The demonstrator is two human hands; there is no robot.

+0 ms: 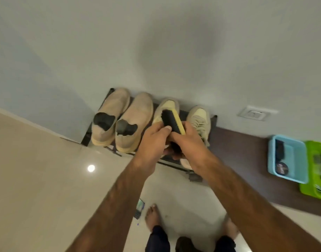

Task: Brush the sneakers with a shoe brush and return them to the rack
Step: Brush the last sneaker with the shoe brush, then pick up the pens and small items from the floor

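on the dark metal rack (183, 114) against the pale wall stood four shoes in a row: a pair of tan, matte slip-on sneakers with thick cream soles (136, 120) toward its left end, and a pair of pale yellow lace-up sneakers (199, 120) toward its right end. over the left shoe of the yellow pair, both hands held a long shoe brush with a yellow back and black bristles (171, 120), its bristles turned up toward the camera. the left hand (152, 140) gripped its near end, thumb pressed on the bristles; the right hand (189, 142) curled its fingers round the same end from the other side. right of the rack, on a brown floor strip, a light blue plastic basket (299, 160) sat just beside a bright green plastic basket (314, 186).
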